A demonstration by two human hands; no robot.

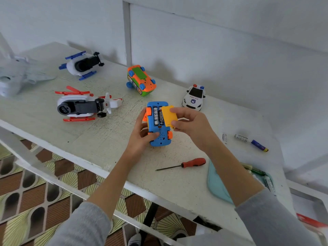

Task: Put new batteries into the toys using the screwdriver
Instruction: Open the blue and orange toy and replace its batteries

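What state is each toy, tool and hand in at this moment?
Blue toy car: upside down, battery bay open, batteries in.
Yellow cover: off, pinched over the bay.
Left hand: grips the car.
Right hand: pinches the cover.
Screwdriver: lying unused.
Orange toy car: upturned, cover on.

On the table point(99, 144), the screwdriver point(184, 164) lies before the upturned toy car point(158, 123), batteries point(252, 141) right.

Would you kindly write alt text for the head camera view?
A left hand holds an upturned blue toy car with batteries showing, while the right hand holds its yellow cover at the compartment. A red screwdriver lies nearby on the white table.
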